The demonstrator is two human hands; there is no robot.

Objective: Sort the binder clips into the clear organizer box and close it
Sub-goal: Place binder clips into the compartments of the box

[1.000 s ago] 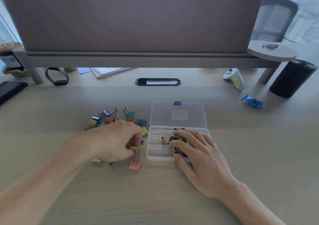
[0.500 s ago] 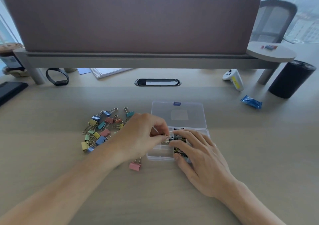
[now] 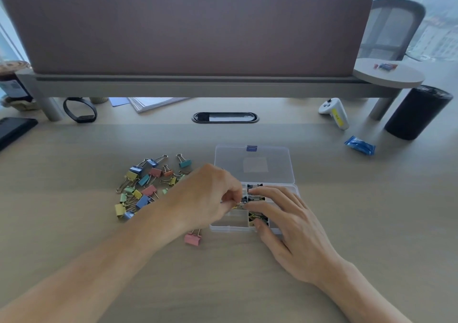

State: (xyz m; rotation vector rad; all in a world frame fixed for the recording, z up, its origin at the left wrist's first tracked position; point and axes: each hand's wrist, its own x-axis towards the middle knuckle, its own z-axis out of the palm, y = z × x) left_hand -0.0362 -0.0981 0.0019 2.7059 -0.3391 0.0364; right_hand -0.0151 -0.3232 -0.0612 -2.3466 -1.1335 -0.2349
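Left hand (image 3: pixel 205 196) pinched shut; right hand (image 3: pixel 295 228) flat, fingers spread.

loose binder clips (image 3: pixel 146 186) lie on the desk (image 3: pixel 74 149) left of the organizer box (image 3: pixel 254 165).

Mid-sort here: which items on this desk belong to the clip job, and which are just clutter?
Job:
- clear organizer box, lid open
- loose binder clips piled left of it
- pink clip by the box's near-left corner
- left hand, pinching a clip over the box
- right hand, resting on the box

Clutter:
- white controller
- blue packet
- black cylinder
- wristband
- papers
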